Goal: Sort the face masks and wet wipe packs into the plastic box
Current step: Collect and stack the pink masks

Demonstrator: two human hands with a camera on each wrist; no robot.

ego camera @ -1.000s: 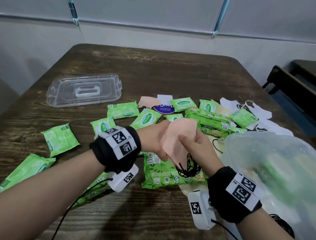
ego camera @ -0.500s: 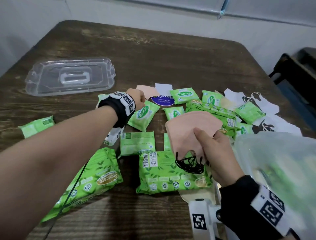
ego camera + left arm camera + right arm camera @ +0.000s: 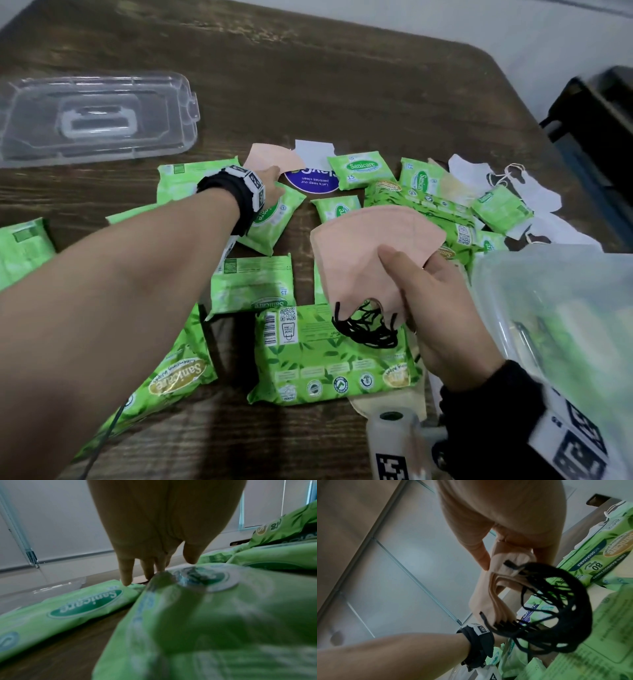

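Left hand (image 3: 272,183) farther out (fingers straight)

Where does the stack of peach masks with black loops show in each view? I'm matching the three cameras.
Head: centre-right, the peach masks pinched in the right hand.
Right wrist: upper centre, black loops hanging below, right hand above.
Left wrist: not in it.
Shared landmark: the big green wipe pack, head lower centre; right wrist lower right.

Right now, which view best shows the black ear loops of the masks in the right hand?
Right wrist: the black ear loops fill the frame, bunched below the peach masks. The head view shows them small under the right hand. The left wrist view shows none.
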